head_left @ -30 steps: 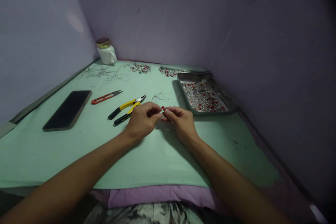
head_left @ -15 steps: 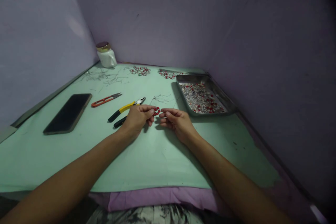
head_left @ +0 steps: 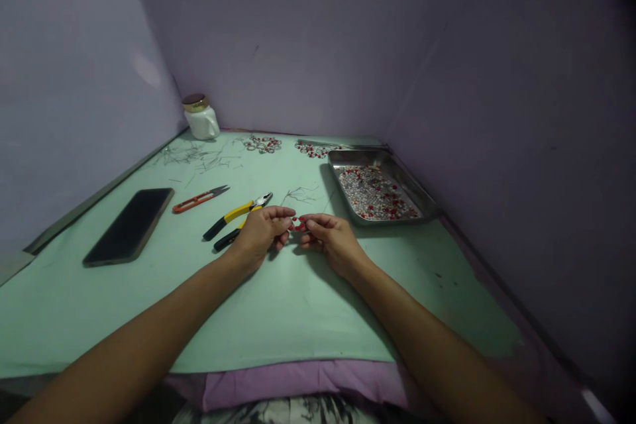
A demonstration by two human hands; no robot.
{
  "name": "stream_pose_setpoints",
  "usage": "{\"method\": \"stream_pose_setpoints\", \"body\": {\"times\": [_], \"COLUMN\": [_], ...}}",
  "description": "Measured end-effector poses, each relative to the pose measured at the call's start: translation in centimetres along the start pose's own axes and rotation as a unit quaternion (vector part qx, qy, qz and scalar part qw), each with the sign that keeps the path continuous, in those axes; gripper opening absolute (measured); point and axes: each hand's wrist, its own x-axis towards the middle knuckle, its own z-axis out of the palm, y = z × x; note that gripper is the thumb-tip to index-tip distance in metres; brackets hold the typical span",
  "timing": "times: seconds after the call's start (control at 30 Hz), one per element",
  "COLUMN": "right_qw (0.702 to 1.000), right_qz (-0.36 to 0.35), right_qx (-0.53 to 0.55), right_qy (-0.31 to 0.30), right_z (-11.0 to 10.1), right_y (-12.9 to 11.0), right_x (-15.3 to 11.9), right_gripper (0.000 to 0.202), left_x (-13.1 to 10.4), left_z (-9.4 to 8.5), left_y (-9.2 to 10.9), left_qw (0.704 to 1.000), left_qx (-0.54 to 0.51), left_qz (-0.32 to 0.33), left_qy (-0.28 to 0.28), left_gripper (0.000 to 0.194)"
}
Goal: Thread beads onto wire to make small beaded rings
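Observation:
Between my two hands is a small ring of red beads (head_left: 298,226), held above the green tabletop. My left hand (head_left: 265,232) pinches its left side between thumb and fingers. The fingertips of my right hand (head_left: 330,238) close on its right side. Any wire through the beads is too fine to make out. Partly behind my left hand lie pliers (head_left: 236,211) with yellow and black handles, jaws pointing away. Beyond my fingers, a few thin wire pieces (head_left: 299,195) rest on the table.
A metal tray (head_left: 365,220) of white and red beads stands at right. Orange thread snips (head_left: 199,200) and a dark phone (head_left: 130,225) lie left. Wire scraps (head_left: 186,154), beaded loops (head_left: 262,144), more red-beaded pieces (head_left: 315,149) and a white lidded jar (head_left: 202,122) are at the back.
My right hand has moved in to the red beads and now grips them along with my left. The whole view has shifted slightly, so things sit a little lower.

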Motion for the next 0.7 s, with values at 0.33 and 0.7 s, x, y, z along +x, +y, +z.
{"method": "stream_pose_setpoints", "body": {"times": [0.33, 0.7], "right_qw": [0.963, 0.957], "right_qz": [-0.148, -0.166], "right_qx": [-0.224, -0.24], "right_qy": [-0.013, 0.013], "right_z": [-0.6, -0.9], "right_y": [0.8, 1.6], "right_x": [0.7, 1.6], "right_gripper": [0.015, 0.011], "left_x": [-0.1, 0.8], "left_z": [0.2, -0.6], "left_y": [-0.2, -0.8], "left_qw": [0.987, 0.936], "left_qx": [0.148, 0.323], "left_qz": [0.066, 0.143], "left_qy": [0.017, 0.01], "left_gripper": [0.015, 0.014]}}
